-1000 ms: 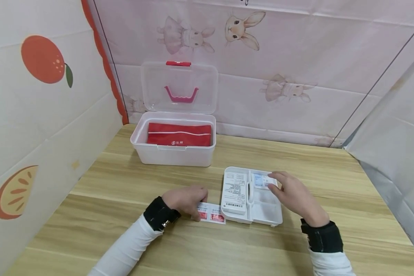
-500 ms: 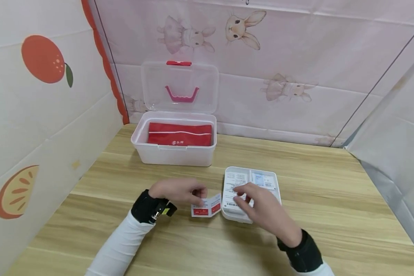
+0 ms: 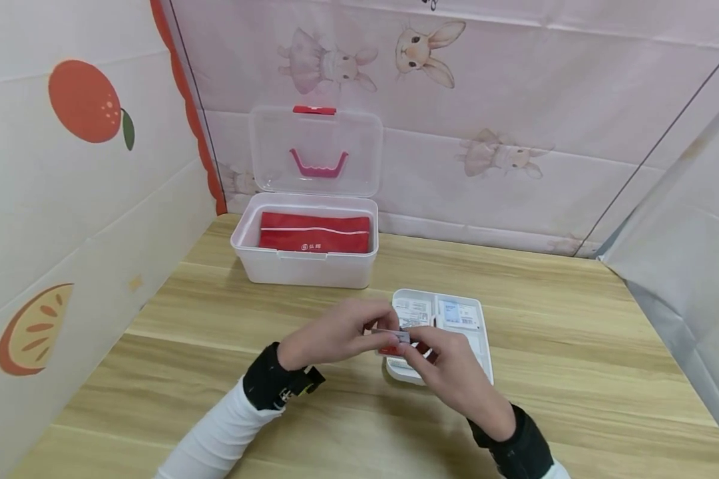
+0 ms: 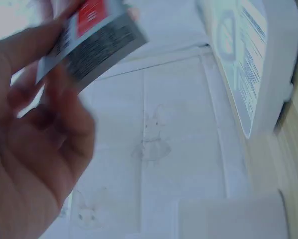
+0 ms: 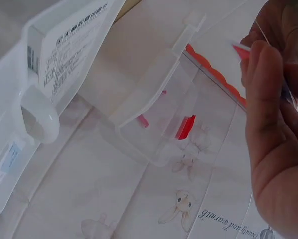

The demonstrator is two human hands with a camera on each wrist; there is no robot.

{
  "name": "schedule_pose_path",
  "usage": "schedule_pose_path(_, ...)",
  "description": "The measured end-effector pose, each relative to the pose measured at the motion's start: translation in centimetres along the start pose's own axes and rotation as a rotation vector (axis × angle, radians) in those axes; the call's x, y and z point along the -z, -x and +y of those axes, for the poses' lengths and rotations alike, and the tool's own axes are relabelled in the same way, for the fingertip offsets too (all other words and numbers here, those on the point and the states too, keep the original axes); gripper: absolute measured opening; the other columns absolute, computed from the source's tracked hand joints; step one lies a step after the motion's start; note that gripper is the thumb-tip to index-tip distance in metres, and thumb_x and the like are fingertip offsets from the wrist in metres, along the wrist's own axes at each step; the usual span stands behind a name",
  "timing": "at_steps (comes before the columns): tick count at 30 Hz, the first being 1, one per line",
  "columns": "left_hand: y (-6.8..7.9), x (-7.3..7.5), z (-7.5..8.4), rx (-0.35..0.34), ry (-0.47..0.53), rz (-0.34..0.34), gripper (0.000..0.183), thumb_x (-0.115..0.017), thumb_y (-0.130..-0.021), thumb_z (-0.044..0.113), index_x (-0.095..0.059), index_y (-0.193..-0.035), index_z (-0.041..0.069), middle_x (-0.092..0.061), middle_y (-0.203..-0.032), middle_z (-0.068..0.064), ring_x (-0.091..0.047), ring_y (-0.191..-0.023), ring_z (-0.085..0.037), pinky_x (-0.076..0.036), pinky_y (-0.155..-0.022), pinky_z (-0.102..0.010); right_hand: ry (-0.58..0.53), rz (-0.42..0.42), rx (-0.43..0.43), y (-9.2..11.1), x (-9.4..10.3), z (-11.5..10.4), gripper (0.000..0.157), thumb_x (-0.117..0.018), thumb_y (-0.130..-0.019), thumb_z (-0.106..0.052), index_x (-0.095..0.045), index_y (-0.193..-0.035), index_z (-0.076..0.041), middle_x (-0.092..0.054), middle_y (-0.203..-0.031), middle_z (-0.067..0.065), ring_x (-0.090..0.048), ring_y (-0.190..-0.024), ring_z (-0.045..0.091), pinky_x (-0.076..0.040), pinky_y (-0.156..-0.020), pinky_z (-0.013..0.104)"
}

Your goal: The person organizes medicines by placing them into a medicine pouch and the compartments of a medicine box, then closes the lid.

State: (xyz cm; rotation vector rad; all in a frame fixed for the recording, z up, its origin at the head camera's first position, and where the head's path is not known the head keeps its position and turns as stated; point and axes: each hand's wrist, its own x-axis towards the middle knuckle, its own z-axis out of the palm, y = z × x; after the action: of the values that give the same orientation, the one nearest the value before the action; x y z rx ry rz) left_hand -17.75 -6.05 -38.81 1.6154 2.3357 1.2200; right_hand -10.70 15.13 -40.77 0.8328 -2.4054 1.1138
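In the head view, both hands meet over a white compartment tray (image 3: pixel 487 352). My left hand (image 3: pixel 341 332) pinches a folded pair of small red-and-white sachets (image 3: pixel 389 350) between thumb and fingers. At the right end of the sachets, the thumb and fingertips of my right hand (image 3: pixel 455 369) pinch them too. The left wrist view shows the sachets (image 4: pixel 101 50) bent at the fold, silver-grey printed side toward the camera. Under the hands lies a white printed carton (image 3: pixel 412 311) in the tray's left compartment, partly hidden. A blue-and-white packet (image 3: pixel 458 314) lies in the back right compartment.
Behind the hands stands a clear plastic box (image 3: pixel 305 269) with its lid (image 3: pixel 317 133) raised against the patterned cloth backdrop. A red pouch (image 3: pixel 314 241) lies inside it. Wood-grained tabletop (image 3: pixel 311 439) runs beneath everything, with cloth walls at both sides.
My left hand has lifted the sachets off the table and carried them right, over the tray. My right hand has come left from the tray to grip them, and the sachets are now folded.
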Motion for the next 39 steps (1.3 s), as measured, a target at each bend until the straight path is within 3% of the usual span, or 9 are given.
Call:
schedule_pose_path(3,-0.3,-0.6,0.4,0.014,-0.146,0.083,0.023,-0.071,-0.093,0.020,-0.060,-0.111,0.010,-0.055,-0.091,0.004,-0.054,-0.084,-0.012,-0.046,-0.070,-0.021,-0.009,0.013,-0.003,0.0,0.7,0.2,0.016,-0.073,-0.086,0.003,-0.073,-0.097,-0.008,-0.068,-0.079,-0.004,-0.056,-0.064,0.000,-0.049,-0.050,0.019)
schedule_pose_path(7,-0.4,-1.4,0.4,0.065,-0.234,0.143,0.019,-0.069,-0.095,0.021,-0.063,-0.111,0.012,-0.054,-0.097,0.000,-0.054,-0.086,-0.012,-0.046,-0.071,-0.020,-0.052,0.014,-0.054,0.0,1.7,0.4,0.013,-0.072,-0.086,0.005,-0.071,-0.093,-0.006,-0.066,-0.073,0.000,-0.059,-0.057,0.007,-0.051,-0.049,0.021)
schedule_pose_path(14,-1.1,-2.6,0.3,0.132,-0.241,0.166,0.016,-0.064,-0.098,0.016,-0.063,-0.112,0.009,-0.059,-0.092,0.002,-0.053,-0.080,-0.011,-0.046,-0.067,-0.019,-0.101,-0.036,-0.227,-0.1,4.3,1.0,0.019,-0.066,-0.088,0.011,-0.058,-0.102,0.001,-0.065,-0.077,0.008,-0.063,-0.058,0.009,-0.055,-0.052,0.025)
schedule_pose_path(18,-1.2,-2.7,0.3,0.216,-0.235,0.173,0.019,-0.063,-0.097,0.012,-0.062,-0.116,0.009,-0.059,-0.091,0.004,-0.052,-0.077,-0.009,-0.046,-0.064,-0.020,0.008,-0.025,-0.373,0.0,6.8,2.2,0.027,-0.063,-0.090,0.010,-0.052,-0.113,0.002,-0.064,-0.078,0.012,-0.064,-0.059,0.014,-0.053,-0.051,0.026)
schedule_pose_path(21,-1.1,-2.6,0.2,0.238,-0.247,0.167,0.017,-0.063,-0.097,0.012,-0.062,-0.114,0.010,-0.060,-0.091,0.004,-0.051,-0.076,-0.009,-0.046,-0.064,-0.021,0.178,-0.057,-0.477,0.3,8.5,3.5,0.026,-0.065,-0.090,0.005,-0.058,-0.114,0.003,-0.068,-0.082,0.012,-0.062,-0.062,0.018,-0.050,-0.052,0.026)
schedule_pose_path(24,-1.2,-2.7,0.1,0.232,-0.263,0.150,0.015,-0.064,-0.097,0.012,-0.064,-0.112,0.011,-0.062,-0.091,0.004,-0.052,-0.077,-0.009,-0.047,-0.065,-0.021,0.276,-0.176,-0.534,0.6,9.2,4.8,0.020,-0.068,-0.089,-0.001,-0.066,-0.108,0.003,-0.069,-0.084,0.009,-0.058,-0.066,0.016,-0.045,-0.055,0.027)
schedule_pose_path(31,-1.2,-3.3,-0.4,0.244,-0.305,0.079,0.012,-0.065,-0.096,0.014,-0.066,-0.108,0.011,-0.063,-0.092,0.004,-0.053,-0.078,-0.009,-0.047,-0.067,-0.018,0.216,-0.460,-0.542,1.1,8.0,6.7,0.006,-0.065,-0.089,-0.006,-0.071,-0.089,-0.003,-0.062,-0.078,0.002,-0.053,-0.066,0.014,-0.044,-0.056,0.027)
schedule_pose_path(34,-1.3,-3.8,-0.8,0.282,-0.334,0.029,0.012,-0.063,-0.097,0.016,-0.066,-0.108,0.012,-0.063,-0.089,0.005,-0.052,-0.076,-0.008,-0.046,-0.065,-0.017,0.266,-0.485,-0.527,1.2,7.2,7.2,0.008,-0.067,-0.088,-0.008,-0.071,-0.081,-0.006,-0.060,-0.074,-0.001,-0.050,-0.066,0.014,-0.042,-0.058,0.028)
schedule_pose_path(39,-1.3,-4.9,-1.3,0.383,-0.360,-0.031,0.018,-0.062,-0.098,0.019,-0.063,-0.113,0.011,-0.062,-0.086,0.004,-0.051,-0.065,-0.008,-0.042,-0.056,-0.018,0.401,-0.484,-0.590,1.4,6.3,7.4,0.009,-0.071,-0.086,-0.010,-0.071,-0.078,-0.007,-0.059,-0.073,-0.001,-0.049,-0.063,0.015,-0.040,-0.056,0.029)
